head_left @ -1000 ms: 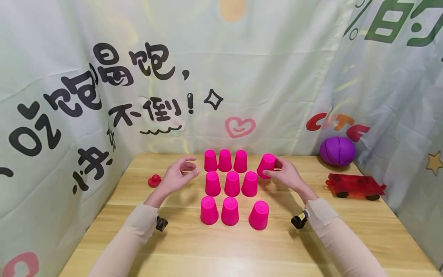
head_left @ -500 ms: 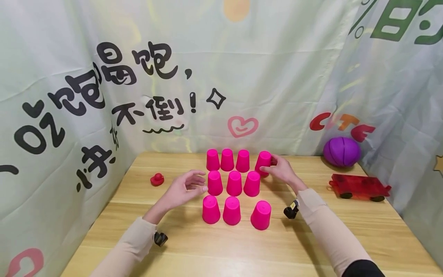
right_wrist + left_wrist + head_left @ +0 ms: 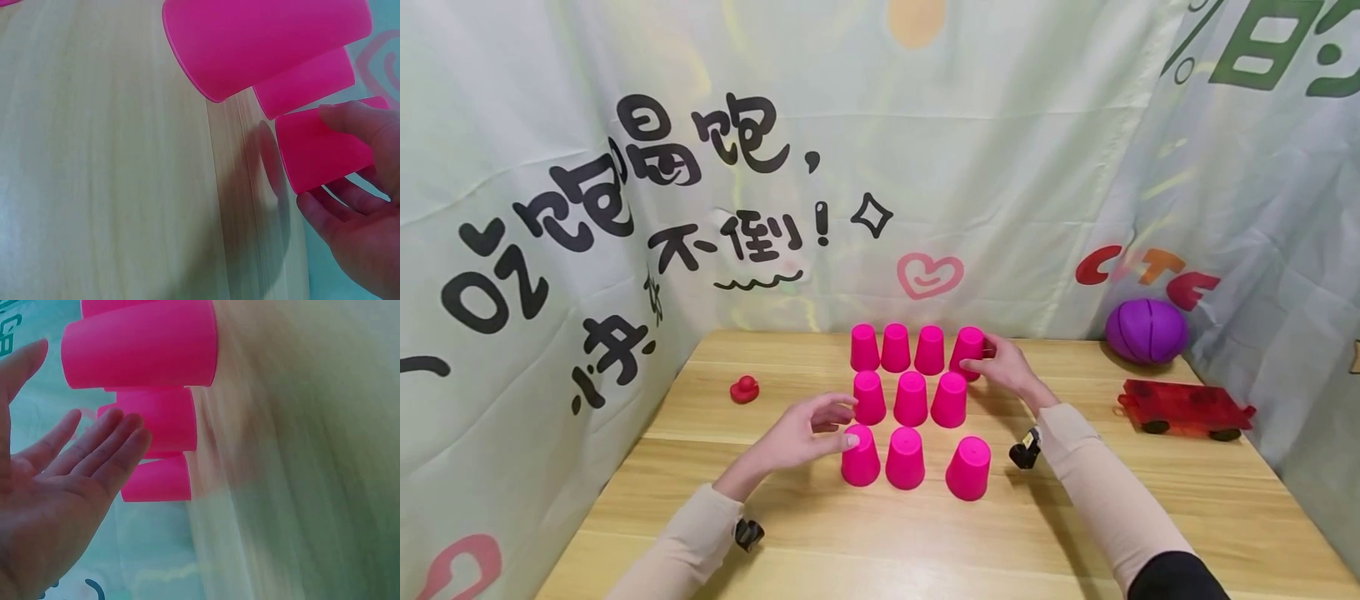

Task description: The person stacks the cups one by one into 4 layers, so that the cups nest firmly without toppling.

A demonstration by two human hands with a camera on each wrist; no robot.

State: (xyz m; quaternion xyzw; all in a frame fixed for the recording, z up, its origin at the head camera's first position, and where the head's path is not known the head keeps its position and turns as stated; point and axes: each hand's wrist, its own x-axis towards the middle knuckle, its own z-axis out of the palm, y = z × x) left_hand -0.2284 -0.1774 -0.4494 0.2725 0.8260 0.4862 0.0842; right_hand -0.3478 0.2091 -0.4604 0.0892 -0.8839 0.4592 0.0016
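My right hand (image 3: 1007, 365) grips 1 pink cup (image 3: 967, 348).
My left hand (image 3: 805, 429), thumb and fingers apart, is beside the front-left cup (image 3: 861, 465).

Held cup (image 3: 966, 346) partly hidden, left sleeve (image 3: 681, 542) cropped

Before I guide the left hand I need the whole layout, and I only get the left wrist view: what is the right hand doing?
Observer: The right hand grips a pink cup at the right end of the back row.
Operator: Is the row nearest the person evenly spaced?
Observer: No. In the head view, its right cup stands farther from the middle cup than the left cup does.
Operator: Is anything on the table left of the cups?
Observer: Yes, a small red toy duck.
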